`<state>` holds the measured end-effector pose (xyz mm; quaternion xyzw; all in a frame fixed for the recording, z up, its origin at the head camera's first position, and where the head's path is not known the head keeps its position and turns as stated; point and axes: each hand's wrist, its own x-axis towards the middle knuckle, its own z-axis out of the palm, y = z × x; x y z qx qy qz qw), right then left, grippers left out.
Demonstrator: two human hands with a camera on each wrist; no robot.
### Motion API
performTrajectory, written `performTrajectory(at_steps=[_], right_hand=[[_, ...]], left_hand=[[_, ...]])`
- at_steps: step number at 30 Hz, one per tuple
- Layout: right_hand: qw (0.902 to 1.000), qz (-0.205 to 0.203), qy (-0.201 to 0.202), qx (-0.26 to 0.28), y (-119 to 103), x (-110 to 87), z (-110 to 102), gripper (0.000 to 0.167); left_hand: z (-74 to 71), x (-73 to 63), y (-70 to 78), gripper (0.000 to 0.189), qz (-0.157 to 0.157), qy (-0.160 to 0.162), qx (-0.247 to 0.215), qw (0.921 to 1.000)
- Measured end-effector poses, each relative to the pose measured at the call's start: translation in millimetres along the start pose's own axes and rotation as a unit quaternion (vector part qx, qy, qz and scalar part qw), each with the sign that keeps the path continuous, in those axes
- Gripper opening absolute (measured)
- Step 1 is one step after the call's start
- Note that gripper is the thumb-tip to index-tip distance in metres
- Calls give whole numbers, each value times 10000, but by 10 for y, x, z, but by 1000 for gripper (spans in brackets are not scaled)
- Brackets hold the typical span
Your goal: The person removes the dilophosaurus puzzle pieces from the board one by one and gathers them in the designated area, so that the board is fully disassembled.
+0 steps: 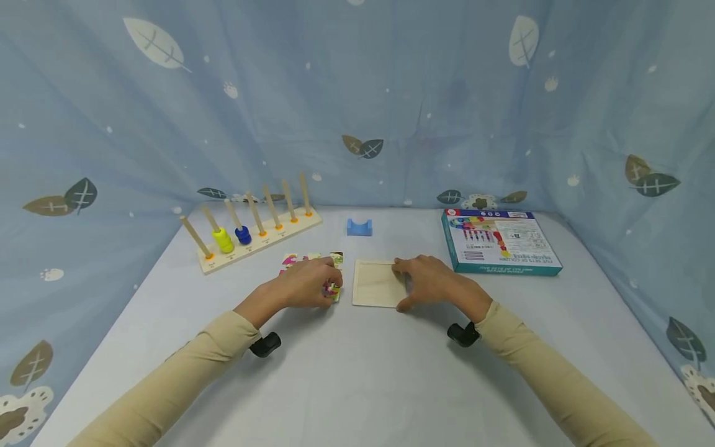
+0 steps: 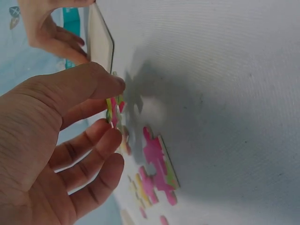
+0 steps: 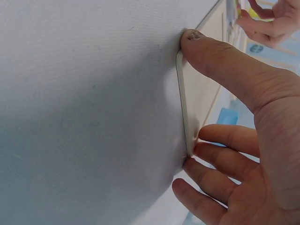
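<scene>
My left hand [image 1: 304, 282] pinches a colourful jigsaw piece [image 2: 115, 105] between thumb and index finger, its other fingers loosely bent. Several loose jigsaw pieces [image 2: 159, 161], pink, yellow and green, lie on the table just below that hand. To their right is a shallow, pale wooden puzzle tray [image 1: 377, 285], with no piece visible inside it. My right hand [image 1: 427, 282] holds the tray at its right side, the thumb at the near corner and the fingertips at the far corner, as the right wrist view shows.
A wooden peg stand [image 1: 262, 245] with yellow and blue rings stands at the back left. A small blue block with a curved notch [image 1: 359, 228] sits behind the tray. At the back right lies a flat toy box [image 1: 503, 242]. A patterned curtain [image 1: 357, 93] encloses the table.
</scene>
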<state>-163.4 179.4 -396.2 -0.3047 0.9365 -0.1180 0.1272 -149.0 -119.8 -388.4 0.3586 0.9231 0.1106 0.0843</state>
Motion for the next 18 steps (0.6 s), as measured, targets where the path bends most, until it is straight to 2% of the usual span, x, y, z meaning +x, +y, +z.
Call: performTrajectory(at_steps=[10,18], right_hand=[[9999,-9,9,155,2,-4,29,90],[9994,33,261,241,-6,-73,66,86]], left_hand=[[32,-16,-11,31,18,-14,31,10000],[-89,-141,-88,34,-28,328,-112,9994]])
